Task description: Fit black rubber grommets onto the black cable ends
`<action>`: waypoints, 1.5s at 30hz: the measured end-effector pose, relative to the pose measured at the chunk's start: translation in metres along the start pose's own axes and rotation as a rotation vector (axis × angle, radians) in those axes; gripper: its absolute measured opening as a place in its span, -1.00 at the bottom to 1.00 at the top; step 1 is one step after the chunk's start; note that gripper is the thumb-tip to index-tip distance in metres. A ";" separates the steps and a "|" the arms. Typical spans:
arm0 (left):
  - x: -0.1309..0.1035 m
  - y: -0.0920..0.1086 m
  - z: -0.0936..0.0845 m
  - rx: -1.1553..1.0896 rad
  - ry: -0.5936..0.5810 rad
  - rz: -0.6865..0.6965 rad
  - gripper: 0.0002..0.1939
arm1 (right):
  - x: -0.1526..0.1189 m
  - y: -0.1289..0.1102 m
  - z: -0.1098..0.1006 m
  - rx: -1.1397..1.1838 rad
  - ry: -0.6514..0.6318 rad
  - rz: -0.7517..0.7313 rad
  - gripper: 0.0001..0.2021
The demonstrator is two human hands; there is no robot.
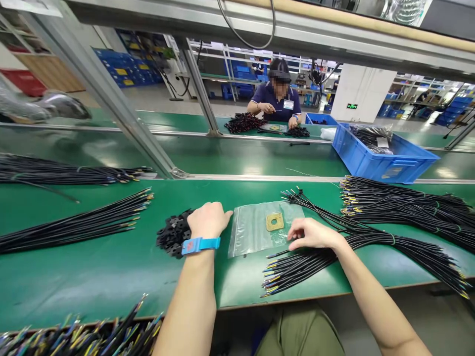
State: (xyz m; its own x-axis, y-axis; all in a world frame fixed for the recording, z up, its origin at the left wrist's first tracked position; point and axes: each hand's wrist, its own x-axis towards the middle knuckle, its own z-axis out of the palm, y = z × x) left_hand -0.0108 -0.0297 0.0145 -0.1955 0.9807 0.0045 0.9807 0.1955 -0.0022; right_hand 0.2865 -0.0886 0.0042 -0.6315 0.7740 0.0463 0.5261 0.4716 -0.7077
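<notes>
My left hand [209, 220], with a blue wrist strap [201, 245], reaches over the right side of a pile of small black plastic parts [172, 232]. Its thumb sticks out to the right; the other fingers curl down out of sight. My right hand [311, 233] hovers at the right edge of a clear plastic bag [245, 230], fingers bent and thumb apart, with nothing visible between them. Just below it lies a bundle of black cables [297, 272] with stripped coloured wire ends. A square yellowish plate [274, 222] with a central hole shows at the bag.
More black cable bundles lie at left [74, 222] and right [393, 198], plus a few cables [315, 205] behind my right hand. Loose cable ends [85, 336] fill the front left. A blue bin [386, 158] stands behind a metal rail. A co-worker [276, 96] sits opposite.
</notes>
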 end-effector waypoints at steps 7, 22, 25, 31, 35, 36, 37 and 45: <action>0.001 -0.008 0.000 0.079 -0.114 0.157 -0.63 | -0.003 -0.017 0.007 -0.162 -0.082 -0.036 -0.87; -0.006 -0.009 0.000 0.039 -0.034 0.141 -0.65 | 0.022 0.012 0.031 -0.315 0.583 0.072 -0.81; -0.018 -0.006 0.002 0.059 0.117 0.113 -0.73 | 0.024 0.017 0.032 -0.393 0.549 0.051 -0.83; -0.043 -0.013 0.018 0.030 0.332 0.101 -0.67 | 0.025 0.018 0.032 -0.455 0.514 0.037 -0.84; -0.054 -0.018 0.030 0.032 0.341 0.084 -0.66 | 0.024 0.019 0.034 -0.442 0.524 0.041 -0.81; -0.056 -0.019 0.032 0.035 0.337 0.083 -0.67 | 0.024 0.020 0.034 -0.446 0.514 0.042 -0.81; -0.058 -0.020 0.034 0.035 0.331 0.087 -0.68 | 0.024 0.022 0.035 -0.455 0.497 0.041 -0.80; -0.063 -0.024 0.051 -0.071 0.370 0.112 -0.65 | 0.024 0.028 0.034 -0.574 0.390 0.029 -0.80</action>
State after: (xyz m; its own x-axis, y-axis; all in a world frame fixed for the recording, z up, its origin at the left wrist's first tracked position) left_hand -0.0225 -0.0962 -0.0363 -0.0854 0.9257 0.3686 0.9962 0.0734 0.0463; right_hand 0.2671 -0.0715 -0.0380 -0.4183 0.8343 0.3590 0.8255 0.5141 -0.2329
